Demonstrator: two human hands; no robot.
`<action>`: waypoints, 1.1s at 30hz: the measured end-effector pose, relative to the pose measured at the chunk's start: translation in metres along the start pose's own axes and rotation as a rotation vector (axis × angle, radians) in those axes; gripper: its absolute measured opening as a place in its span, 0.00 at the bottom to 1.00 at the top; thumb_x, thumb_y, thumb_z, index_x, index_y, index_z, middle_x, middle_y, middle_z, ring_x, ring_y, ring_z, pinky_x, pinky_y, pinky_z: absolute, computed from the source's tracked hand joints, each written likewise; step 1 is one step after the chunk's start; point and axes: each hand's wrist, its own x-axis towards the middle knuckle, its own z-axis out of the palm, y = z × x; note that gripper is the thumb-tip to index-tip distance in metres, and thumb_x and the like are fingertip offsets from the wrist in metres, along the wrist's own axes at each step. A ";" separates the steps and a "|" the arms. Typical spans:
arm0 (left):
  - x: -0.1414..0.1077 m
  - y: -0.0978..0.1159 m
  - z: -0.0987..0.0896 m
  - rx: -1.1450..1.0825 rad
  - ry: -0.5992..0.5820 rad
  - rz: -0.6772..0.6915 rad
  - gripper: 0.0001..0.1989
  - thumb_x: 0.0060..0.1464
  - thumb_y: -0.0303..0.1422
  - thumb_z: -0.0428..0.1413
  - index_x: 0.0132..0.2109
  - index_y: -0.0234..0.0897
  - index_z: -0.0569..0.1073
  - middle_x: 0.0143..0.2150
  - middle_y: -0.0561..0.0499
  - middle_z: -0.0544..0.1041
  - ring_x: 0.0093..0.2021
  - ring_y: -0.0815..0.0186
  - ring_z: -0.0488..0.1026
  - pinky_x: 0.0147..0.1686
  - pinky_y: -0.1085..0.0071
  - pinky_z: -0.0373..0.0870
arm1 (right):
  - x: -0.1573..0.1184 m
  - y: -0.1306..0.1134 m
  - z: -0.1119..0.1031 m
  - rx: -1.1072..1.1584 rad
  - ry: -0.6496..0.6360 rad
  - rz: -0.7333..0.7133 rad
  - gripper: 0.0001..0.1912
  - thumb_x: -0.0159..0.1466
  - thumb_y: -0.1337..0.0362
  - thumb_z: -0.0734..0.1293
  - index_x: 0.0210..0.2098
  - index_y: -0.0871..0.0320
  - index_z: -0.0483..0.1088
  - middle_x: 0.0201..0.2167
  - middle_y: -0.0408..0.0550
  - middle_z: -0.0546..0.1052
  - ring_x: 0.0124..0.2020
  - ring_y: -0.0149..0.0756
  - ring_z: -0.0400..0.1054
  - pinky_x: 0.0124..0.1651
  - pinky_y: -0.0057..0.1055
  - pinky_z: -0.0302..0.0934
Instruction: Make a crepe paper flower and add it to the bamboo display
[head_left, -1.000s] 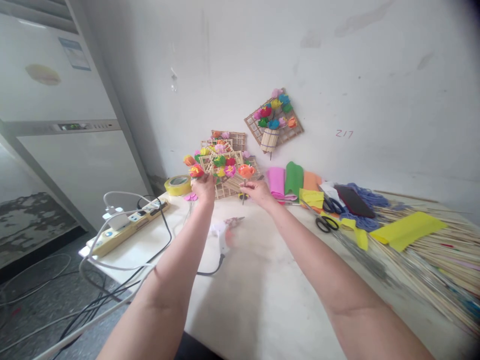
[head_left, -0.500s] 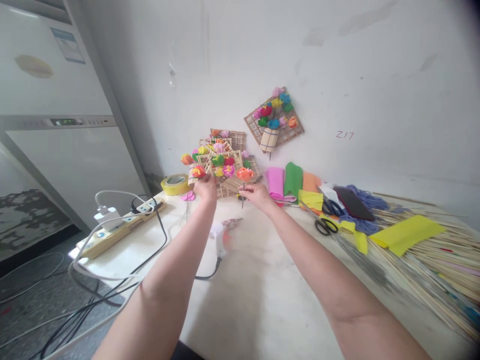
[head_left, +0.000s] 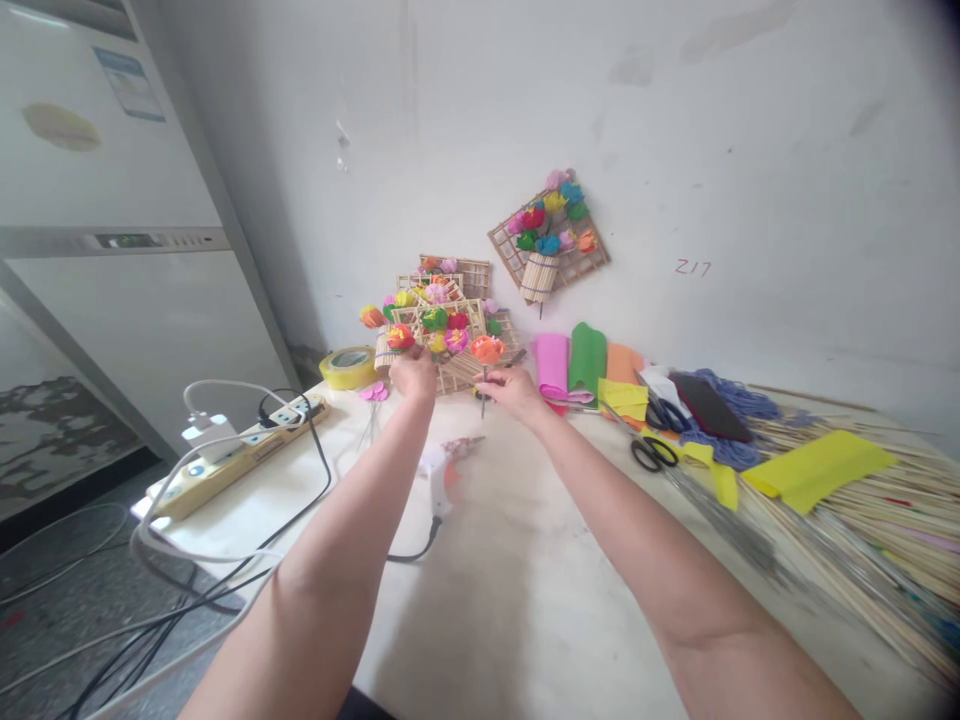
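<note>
My left hand (head_left: 414, 374) is closed on a red paper flower (head_left: 400, 338) with yellow at its middle; its stem is hidden by the fingers. To the right, my right hand (head_left: 511, 388) pinches the thin dark stem of an orange paper flower (head_left: 487, 349), which stands upright above the fingertips. Just behind both hands is a pile of small bamboo lattice frames (head_left: 465, 268) with bright paper flowers. On the table below the hands lies a white and orange glue gun (head_left: 442, 480), partly covered by my left forearm.
A tape roll (head_left: 348, 368) and a power strip (head_left: 232, 465) with cables lie left. On the right are crepe paper rolls (head_left: 587, 362), scissors (head_left: 655, 454), a dark phone (head_left: 711, 407), blue cord, wires and bamboo sticks (head_left: 847, 540). A finished flower frame (head_left: 541, 275) is against the wall.
My left hand and the red flower have shifted slightly up and right. My right hand still has the orange flower, almost in the same place. The view has moved a little.
</note>
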 end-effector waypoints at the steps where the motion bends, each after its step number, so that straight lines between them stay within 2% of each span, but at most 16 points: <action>1: 0.001 0.000 -0.001 0.026 -0.004 0.005 0.11 0.49 0.36 0.54 0.33 0.35 0.78 0.29 0.44 0.78 0.35 0.58 0.77 0.38 0.67 0.70 | 0.000 0.001 0.000 -0.003 0.001 0.001 0.07 0.54 0.68 0.69 0.32 0.57 0.79 0.33 0.46 0.81 0.33 0.36 0.74 0.36 0.30 0.66; 5: 0.005 -0.004 -0.002 0.059 -0.006 -0.002 0.13 0.49 0.37 0.53 0.35 0.36 0.79 0.33 0.44 0.79 0.38 0.57 0.76 0.40 0.68 0.68 | 0.001 0.004 -0.001 -0.028 0.003 -0.002 0.07 0.55 0.68 0.69 0.32 0.58 0.79 0.33 0.47 0.81 0.33 0.36 0.74 0.35 0.30 0.66; 12: 0.011 -0.011 0.004 0.033 -0.025 -0.021 0.14 0.47 0.37 0.53 0.35 0.34 0.79 0.32 0.43 0.79 0.36 0.58 0.76 0.38 0.68 0.67 | 0.001 0.007 -0.002 -0.048 0.007 -0.016 0.06 0.54 0.68 0.69 0.31 0.57 0.79 0.34 0.46 0.81 0.33 0.35 0.74 0.36 0.30 0.66; 22: 0.020 -0.011 0.005 0.025 -0.031 0.009 0.14 0.46 0.40 0.53 0.31 0.36 0.78 0.29 0.45 0.78 0.34 0.58 0.75 0.36 0.68 0.67 | 0.001 0.004 -0.002 -0.052 0.003 0.000 0.07 0.54 0.68 0.69 0.32 0.57 0.79 0.33 0.46 0.81 0.33 0.35 0.74 0.36 0.30 0.66; 28: 0.026 -0.014 0.004 0.022 -0.050 -0.010 0.14 0.45 0.41 0.54 0.31 0.35 0.78 0.27 0.45 0.77 0.31 0.59 0.74 0.34 0.68 0.67 | 0.001 -0.001 -0.001 -0.030 -0.010 0.020 0.06 0.54 0.69 0.69 0.30 0.57 0.79 0.36 0.47 0.81 0.36 0.37 0.74 0.40 0.32 0.67; 33: 0.030 -0.015 0.003 0.049 -0.081 -0.029 0.15 0.46 0.42 0.54 0.31 0.35 0.78 0.26 0.46 0.76 0.30 0.59 0.74 0.32 0.68 0.66 | 0.003 -0.002 0.000 -0.012 -0.002 0.018 0.06 0.54 0.69 0.69 0.30 0.56 0.79 0.34 0.46 0.81 0.38 0.38 0.75 0.42 0.32 0.67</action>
